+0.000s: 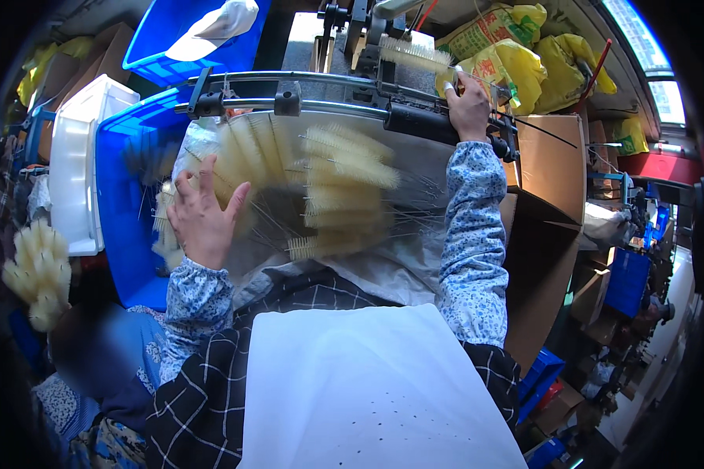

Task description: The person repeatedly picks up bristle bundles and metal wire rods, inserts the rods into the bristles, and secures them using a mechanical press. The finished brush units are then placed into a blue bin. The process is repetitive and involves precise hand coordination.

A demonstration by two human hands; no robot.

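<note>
My left hand (203,219) lies spread, fingers apart, on a heap of cream-bristled bottle brushes with thin wire stems (321,195), fanned out on a grey cloth. My right hand (469,105) reaches up to the machine (368,31) and pinches a single cream brush (414,56) by its wire end, above a black cylinder (422,123). Two curved metal rails (305,92) with black clamps run across in front of the machine. Both forearms wear blue flowered sleeves.
A blue crate (125,203) and a white tray (74,164) stand at the left, another blue bin (188,39) behind. Yellow sacks (516,62) sit at the back right, cardboard boxes (547,203) to the right. A brush bundle (39,270) shows at far left. A white cloth (368,391) covers my lap.
</note>
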